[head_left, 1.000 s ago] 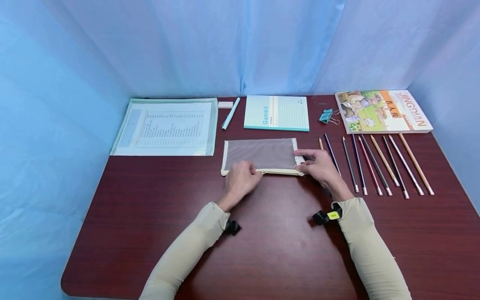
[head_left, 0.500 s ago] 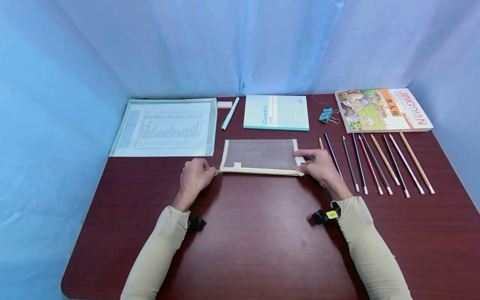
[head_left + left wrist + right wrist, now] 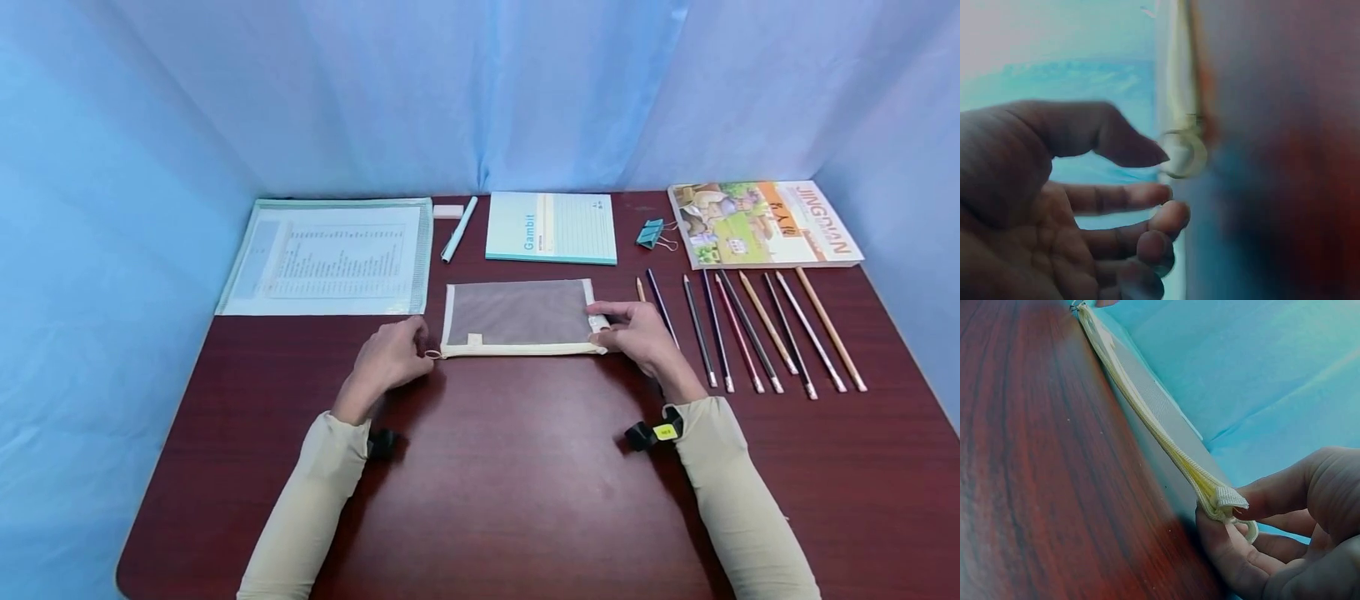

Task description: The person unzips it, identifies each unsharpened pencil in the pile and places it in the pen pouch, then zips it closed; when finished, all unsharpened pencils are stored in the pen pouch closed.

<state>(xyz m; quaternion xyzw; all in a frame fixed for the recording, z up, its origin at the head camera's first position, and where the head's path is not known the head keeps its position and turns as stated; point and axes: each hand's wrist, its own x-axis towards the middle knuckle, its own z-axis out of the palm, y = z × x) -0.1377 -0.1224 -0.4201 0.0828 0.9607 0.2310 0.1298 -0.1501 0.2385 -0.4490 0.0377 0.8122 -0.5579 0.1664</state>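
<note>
A mesh zip pouch (image 3: 517,310) with pale yellow edging lies mid-table, its zipper (image 3: 525,350) along the near side. At the left end sits the slider with its ring pull (image 3: 1196,156). My left hand (image 3: 390,354) is right beside that ring; in the left wrist view the thumb tip overlaps the ring, while thumb and fingers stand apart. My right hand (image 3: 637,333) pinches the pouch's right end by the corner, between thumb and fingers. Seen from the right wrist, the zipper's edges (image 3: 1194,472) are parted near this corner.
Several pencils (image 3: 757,317) lie side by side at the right, close to my right hand. Behind them are a picture-covered book (image 3: 765,225) and a teal binder clip (image 3: 654,233). A notebook (image 3: 551,227), pen (image 3: 459,229), eraser (image 3: 448,212) and document folder (image 3: 326,258) line the back.
My left hand has drawn the zipper pull leftward along the pouch to its left end, then its fingers have come apart at the ring. The right hand has kept its grip.
</note>
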